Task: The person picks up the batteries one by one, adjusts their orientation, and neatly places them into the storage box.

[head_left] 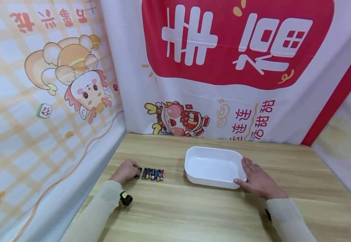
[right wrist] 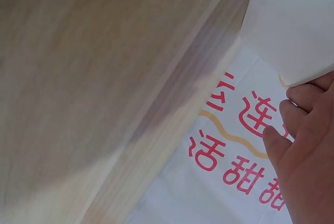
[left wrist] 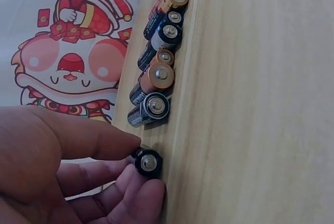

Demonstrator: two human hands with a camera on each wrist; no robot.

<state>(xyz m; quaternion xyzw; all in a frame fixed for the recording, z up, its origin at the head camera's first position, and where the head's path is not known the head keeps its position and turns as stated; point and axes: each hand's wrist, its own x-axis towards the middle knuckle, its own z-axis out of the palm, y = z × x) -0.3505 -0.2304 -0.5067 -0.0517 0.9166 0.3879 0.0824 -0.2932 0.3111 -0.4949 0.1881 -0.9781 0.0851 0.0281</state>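
A person's left hand point(head_left: 129, 170) pinches a black battery point(left wrist: 148, 162) between thumb and fingers at the left end of a row on a wood-grain surface point(head_left: 175, 211), with a printed cloth point(head_left: 134, 107) hanging behind. Seven other batteries point(head_left: 153, 174) lie side by side just to the right of it, a small gap between them and the gripped one; their near ends face the left wrist's camera. Near the middle of the surface, well apart from the row, the right hand point(head_left: 258, 179) rests against the right end of a white box point(head_left: 208, 182), fingers extended along the rim and thumb at the near corner, apparently steadying it. The step in hand looks to be the handling of the end battery; whether it is being picked up or set down cannot be told. The next move seems to call for a firm pinch that clears the neighboring battery.
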